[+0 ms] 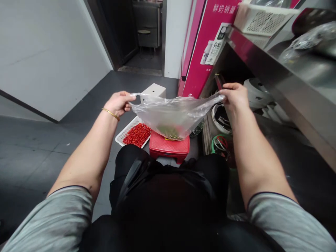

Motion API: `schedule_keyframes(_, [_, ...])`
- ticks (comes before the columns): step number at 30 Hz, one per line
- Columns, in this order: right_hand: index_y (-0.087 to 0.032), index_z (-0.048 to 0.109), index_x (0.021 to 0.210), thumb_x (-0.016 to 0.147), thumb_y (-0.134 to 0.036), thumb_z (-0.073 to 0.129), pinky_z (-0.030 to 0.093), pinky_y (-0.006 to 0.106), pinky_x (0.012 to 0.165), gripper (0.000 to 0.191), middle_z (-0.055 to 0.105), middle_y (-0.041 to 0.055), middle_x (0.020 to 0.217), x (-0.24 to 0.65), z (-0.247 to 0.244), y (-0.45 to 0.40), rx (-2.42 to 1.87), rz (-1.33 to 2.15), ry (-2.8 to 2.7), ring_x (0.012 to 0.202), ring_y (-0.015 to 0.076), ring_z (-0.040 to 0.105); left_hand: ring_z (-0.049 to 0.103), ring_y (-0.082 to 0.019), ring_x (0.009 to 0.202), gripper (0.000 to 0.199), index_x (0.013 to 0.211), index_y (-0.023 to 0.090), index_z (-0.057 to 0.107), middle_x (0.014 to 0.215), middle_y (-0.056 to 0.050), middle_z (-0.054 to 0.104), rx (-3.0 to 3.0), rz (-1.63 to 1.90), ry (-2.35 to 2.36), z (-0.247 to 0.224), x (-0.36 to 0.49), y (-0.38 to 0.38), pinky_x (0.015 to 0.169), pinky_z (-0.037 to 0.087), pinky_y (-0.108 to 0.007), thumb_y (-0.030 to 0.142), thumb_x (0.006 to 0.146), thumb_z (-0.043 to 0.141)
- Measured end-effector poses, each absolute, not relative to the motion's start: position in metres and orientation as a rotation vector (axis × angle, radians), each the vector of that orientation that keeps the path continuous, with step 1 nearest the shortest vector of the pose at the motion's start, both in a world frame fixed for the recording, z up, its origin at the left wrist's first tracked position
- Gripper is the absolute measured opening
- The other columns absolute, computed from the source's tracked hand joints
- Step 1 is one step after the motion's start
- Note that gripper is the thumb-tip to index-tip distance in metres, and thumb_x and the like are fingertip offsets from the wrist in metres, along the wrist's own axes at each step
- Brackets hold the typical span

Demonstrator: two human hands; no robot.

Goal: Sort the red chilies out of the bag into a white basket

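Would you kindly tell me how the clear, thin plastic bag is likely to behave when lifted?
The bag is probably floppy, its rim creasing and sagging between the left hand and right hand. It likely feels bottom-heavy, since its greenish contents sit low.

A pink cabinet (196, 75) with white lettering stands beside a steel shelf (312, 78). On the shelf sit a white basket (265, 21) and some clear plastic wrap (307, 40). Below it are a white bucket (255, 91) and, nearer, a green tub (212, 144). A white box (159, 89) stands on the grey floor (76, 140); the dim doorway (141, 63) shows what seems a round stool (144, 32).
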State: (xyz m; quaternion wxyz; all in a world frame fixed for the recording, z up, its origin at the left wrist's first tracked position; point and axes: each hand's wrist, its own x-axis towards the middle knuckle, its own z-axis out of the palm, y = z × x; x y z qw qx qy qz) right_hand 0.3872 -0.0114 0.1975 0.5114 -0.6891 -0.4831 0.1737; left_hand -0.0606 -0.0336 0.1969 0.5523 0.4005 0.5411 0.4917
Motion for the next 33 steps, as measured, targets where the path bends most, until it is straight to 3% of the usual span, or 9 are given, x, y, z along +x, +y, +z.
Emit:
schedule_keyframes(5, [-0.008, 0.053, 0.118, 0.087, -0.026, 0.064, 0.041, 0.032, 0.058, 0.037, 0.059, 0.0061, 0.079, 0.39, 0.252, 0.013, -1.534, 0.222, -1.187, 0.061, 0.0114, 0.047, 0.035, -0.002, 0.043, 0.028, 0.068, 0.016, 0.039, 0.044, 0.008, 0.033, 1.033, 1.284, 1.232, 0.261, -0.059, -0.033, 0.044, 0.025, -0.014, 0.006, 0.08, 0.062])
schedule_keyframes(9, [-0.014, 0.049, 0.12, 0.087, -0.041, 0.068, 0.042, 0.033, 0.062, 0.047, 0.053, 0.001, 0.073, 0.384, 0.273, 0.02, -1.428, 0.334, -1.209, 0.066, 0.0123, 0.045, 0.054, -0.005, 0.055, 0.015, 0.078, 0.011, 0.043, 0.051, 0.005, 0.044, 0.987, 1.315, 1.11, 0.294, -0.043, -0.045, 0.049, 0.031, -0.01, 0.011, 0.089, 0.053])
schedule_keyframes(12, [-0.017, 0.043, 0.12, 0.092, -0.041, 0.061, 0.044, 0.033, 0.064, 0.041, 0.051, -0.0009, 0.073, 0.371, 0.279, 0.02, -1.332, 0.396, -1.281, 0.069, 0.012, 0.047, 0.067, -0.012, 0.067, 0.009, 0.084, 0.007, 0.044, 0.061, 0.002, 0.052, 1.046, 1.306, 1.016, 0.312, -0.018, -0.056, 0.055, 0.038, -0.009, 0.009, 0.093, 0.043])
schedule_keyframes(17, [-0.016, 0.049, 0.11, 0.09, -0.022, 0.062, 0.047, 0.029, 0.061, 0.025, 0.052, -0.0032, 0.071, 0.323, 0.287, 0.011, -1.304, 0.596, -1.389, 0.064, 0.0098, 0.055, 0.07, -0.026, 0.089, 0.02, 0.076, 0.013, 0.037, 0.065, 0.002, 0.059, 1.244, 1.241, 0.938, 0.342, 0.042, -0.059, 0.064, 0.052, -0.027, 0.007, 0.087, 0.053])
schedule_keyframes(21, [-0.014, 0.052, 0.105, 0.085, -0.012, 0.065, 0.048, 0.024, 0.063, 0.024, 0.056, -0.004, 0.074, 0.289, 0.305, -0.005, -1.235, 0.668, -1.447, 0.064, 0.0063, 0.057, 0.066, -0.02, 0.097, 0.02, 0.073, 0.016, 0.034, 0.057, 0.009, 0.052, 1.304, 1.297, 0.98, 0.363, 0.072, -0.044, 0.065, 0.044, -0.02, 0.008, 0.08, 0.051])
schedule_keyframes(26, [-0.007, 0.05, 0.115, 0.089, -0.019, 0.056, 0.045, 0.02, 0.065, 0.029, 0.063, 0.0018, 0.095, 0.266, 0.317, -0.029, -1.141, 0.744, -1.536, 0.069, 0.0025, 0.06, 0.067, -0.018, 0.098, 0.016, 0.074, 0.016, 0.035, 0.061, 0.01, 0.053, 1.378, 1.337, 0.949, 0.374, 0.089, -0.036, 0.066, 0.045, -0.021, 0.008, 0.079, 0.048])
schedule_keyframes(29, [-0.01, 0.054, 0.114, 0.08, -0.015, 0.069, 0.045, 0.018, 0.057, 0.038, 0.065, -0.0026, 0.079, 0.251, 0.304, -0.036, -1.164, 0.88, -1.711, 0.062, 0.0052, 0.06, 0.07, -0.015, 0.092, 0.023, 0.074, 0.017, 0.034, 0.069, 0.004, 0.058, 1.401, 1.359, 0.841, 0.375, 0.094, -0.035, 0.071, 0.053, -0.023, 0.005, 0.084, 0.052])
schedule_keyframes(33, [-0.016, 0.062, 0.081, 0.071, -0.004, 0.07, 0.041, 0.018, 0.044, 0.017, 0.053, -0.0079, 0.048, 0.239, 0.288, -0.029, -1.209, 0.813, -1.738, 0.042, 0.0068, 0.048, 0.071, -0.017, 0.078, 0.023, 0.076, 0.018, 0.038, 0.069, 0.002, 0.061, 1.581, 1.354, 0.797, 0.359, 0.069, -0.038, 0.074, 0.059, -0.039, 0.02, 0.087, 0.058])
